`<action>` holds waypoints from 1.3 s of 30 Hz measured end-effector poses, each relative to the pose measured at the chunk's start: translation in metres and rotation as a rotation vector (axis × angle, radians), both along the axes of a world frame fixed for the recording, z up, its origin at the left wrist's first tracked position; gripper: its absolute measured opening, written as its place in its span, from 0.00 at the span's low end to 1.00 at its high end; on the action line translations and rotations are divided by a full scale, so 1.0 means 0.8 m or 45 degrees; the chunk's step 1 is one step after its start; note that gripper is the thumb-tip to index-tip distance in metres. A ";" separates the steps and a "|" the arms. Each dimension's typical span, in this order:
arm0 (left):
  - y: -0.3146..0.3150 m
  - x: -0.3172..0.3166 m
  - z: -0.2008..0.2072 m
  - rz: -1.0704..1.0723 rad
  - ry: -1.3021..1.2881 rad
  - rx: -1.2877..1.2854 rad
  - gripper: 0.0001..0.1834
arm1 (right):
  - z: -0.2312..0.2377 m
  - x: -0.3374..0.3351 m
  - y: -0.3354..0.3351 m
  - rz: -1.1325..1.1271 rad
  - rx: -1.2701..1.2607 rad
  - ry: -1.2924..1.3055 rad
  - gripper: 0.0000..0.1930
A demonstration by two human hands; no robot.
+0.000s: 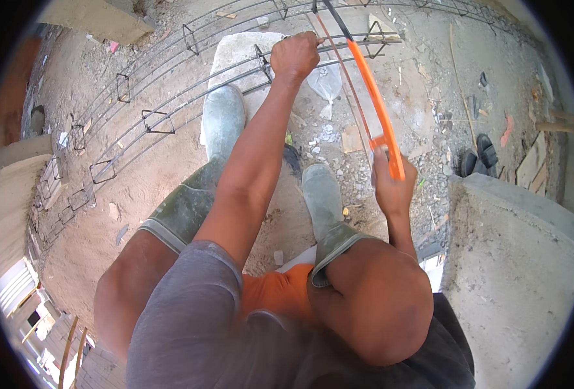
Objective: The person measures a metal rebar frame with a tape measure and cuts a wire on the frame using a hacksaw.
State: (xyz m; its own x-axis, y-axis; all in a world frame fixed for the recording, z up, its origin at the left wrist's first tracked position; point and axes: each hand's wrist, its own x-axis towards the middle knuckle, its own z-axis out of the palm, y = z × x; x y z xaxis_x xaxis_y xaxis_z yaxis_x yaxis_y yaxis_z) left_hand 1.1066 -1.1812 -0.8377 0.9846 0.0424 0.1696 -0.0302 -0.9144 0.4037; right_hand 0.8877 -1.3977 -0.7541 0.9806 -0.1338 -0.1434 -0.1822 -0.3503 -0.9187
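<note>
My right hand (394, 181) is closed round the handle of an orange and black hacksaw (379, 91), whose thin blade slants away toward the far side. My left hand (295, 57) grips a steel rebar cage (199, 83) close to its right end. The saw blade crosses the bars just right of that hand; whether its teeth touch a bar I cannot tell. Square wire stirrups are spaced along the cage. Under the bars lies a pale flat block or sack (235, 55), with my left boot (223, 117) on its near part.
A second rebar cage (164, 55) stretches along behind the first. A clear plastic bag (326, 83) and rubble lie beneath the saw. My right boot (322, 194) stands on the dirt. Dark sandals (478, 155) and a concrete block (514, 240) are at the right.
</note>
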 end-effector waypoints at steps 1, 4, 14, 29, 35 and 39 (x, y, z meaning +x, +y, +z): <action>-0.014 0.005 0.001 -0.027 0.012 -0.025 0.19 | -0.009 0.059 0.009 0.020 -0.051 -0.048 0.13; -0.010 0.014 0.008 -0.020 0.026 -0.023 0.19 | -0.022 0.195 0.063 0.023 -0.100 -0.196 0.16; -0.005 0.007 0.003 -0.014 -0.017 0.005 0.19 | 0.013 -0.021 -0.020 -0.012 0.026 0.057 0.13; -0.009 0.001 0.007 -0.003 -0.001 0.017 0.19 | 0.018 -0.030 -0.018 -0.057 0.069 0.086 0.13; -0.013 0.008 0.016 -0.064 -0.003 0.039 0.18 | -0.014 0.193 0.063 -0.006 -0.148 -0.257 0.17; 0.006 0.015 0.016 0.027 0.092 0.099 0.18 | -0.038 0.148 0.041 0.040 0.144 -0.189 0.15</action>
State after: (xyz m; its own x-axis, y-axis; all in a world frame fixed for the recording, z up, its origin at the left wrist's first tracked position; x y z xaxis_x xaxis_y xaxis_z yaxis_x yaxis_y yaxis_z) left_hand 1.1184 -1.1760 -0.8252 0.9934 0.0528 0.1021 0.0161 -0.9432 0.3318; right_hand 1.0061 -1.3648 -0.7849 0.9955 -0.0940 -0.0091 -0.0321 -0.2467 -0.9686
